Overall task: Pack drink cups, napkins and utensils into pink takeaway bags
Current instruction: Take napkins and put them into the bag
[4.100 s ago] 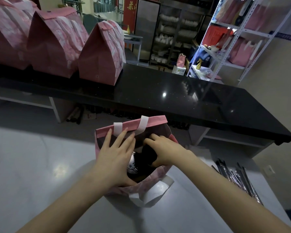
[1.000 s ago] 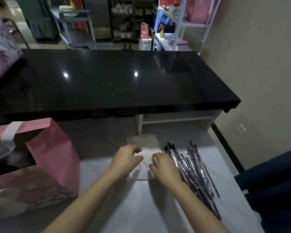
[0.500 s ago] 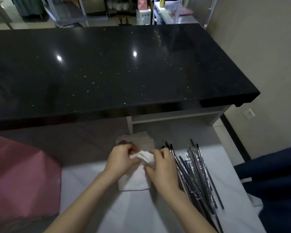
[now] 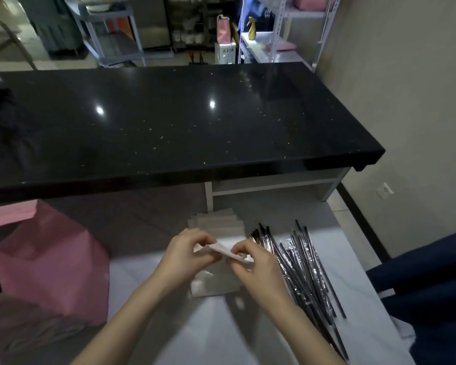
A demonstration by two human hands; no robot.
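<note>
A napkin (image 4: 228, 252) is pinched between left hand (image 4: 188, 255) and right hand (image 4: 256, 264) above the stack (image 4: 216, 222), likely being peeled free for the bag (image 4: 48, 259) at left.

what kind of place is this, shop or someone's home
Likely a takeaway drinks shop's packing area: a pink takeaway bag, a napkin stack and wrapped utensils sit on the worktop, with metal shelving behind the black counter.
</note>
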